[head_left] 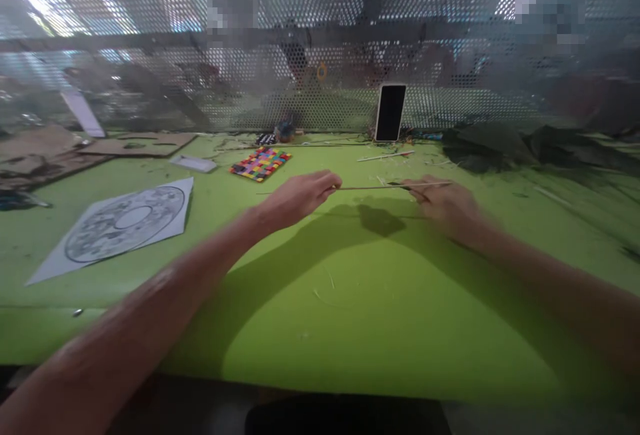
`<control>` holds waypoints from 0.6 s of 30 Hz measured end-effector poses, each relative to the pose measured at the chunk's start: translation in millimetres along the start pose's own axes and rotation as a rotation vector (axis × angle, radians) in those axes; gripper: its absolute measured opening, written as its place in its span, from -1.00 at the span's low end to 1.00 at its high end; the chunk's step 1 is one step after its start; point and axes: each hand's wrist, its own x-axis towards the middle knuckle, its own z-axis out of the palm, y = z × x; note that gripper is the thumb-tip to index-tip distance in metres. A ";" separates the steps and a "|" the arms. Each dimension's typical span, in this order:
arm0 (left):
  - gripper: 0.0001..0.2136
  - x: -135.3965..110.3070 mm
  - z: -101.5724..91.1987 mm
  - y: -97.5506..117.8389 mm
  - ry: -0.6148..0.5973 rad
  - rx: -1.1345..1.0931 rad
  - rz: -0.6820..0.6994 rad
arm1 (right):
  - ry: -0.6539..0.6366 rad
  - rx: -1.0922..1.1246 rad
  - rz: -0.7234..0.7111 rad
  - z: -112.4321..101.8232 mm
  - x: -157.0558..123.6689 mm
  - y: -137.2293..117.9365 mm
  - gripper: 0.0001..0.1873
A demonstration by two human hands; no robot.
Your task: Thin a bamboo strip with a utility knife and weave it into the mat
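A thin, pale stick (367,187) runs nearly level above the green tabletop, between my two hands. My left hand (307,196) is closed, pinching it between thumb and fingers; a fine end pokes out to the left behind the wrist. The stick's other end crosses the fingers of my right hand (445,207), which is also closed. From the right fingertips a small dark blade-like piece (400,185) points left against the stick; its handle, if any, is hidden in the blurred hand. Both hands cast shadows on the table.
Left lie a paper with a printed ring pattern (165,205), cardboard (143,144) and a small white tray (193,163). A colourful woven mat (261,163) and a phone (391,113) stand farther back, before a perforated metal screen (320,101). Dark green leaves (485,145) lie right.
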 end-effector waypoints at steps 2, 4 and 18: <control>-0.80 0.0 3.3 0.4 -0.001 -0.030 0.006 | 0.010 0.030 0.019 -0.1 0.2 0.2 -0.54; -0.80 0.3 6.9 -1.2 0.008 -0.047 0.017 | 0.042 0.032 0.017 -2.3 0.4 -0.3 -0.53; -0.72 3.2 22.6 -36.5 0.109 0.012 0.040 | 0.230 0.032 -0.004 -4.8 -4.2 -6.9 -0.53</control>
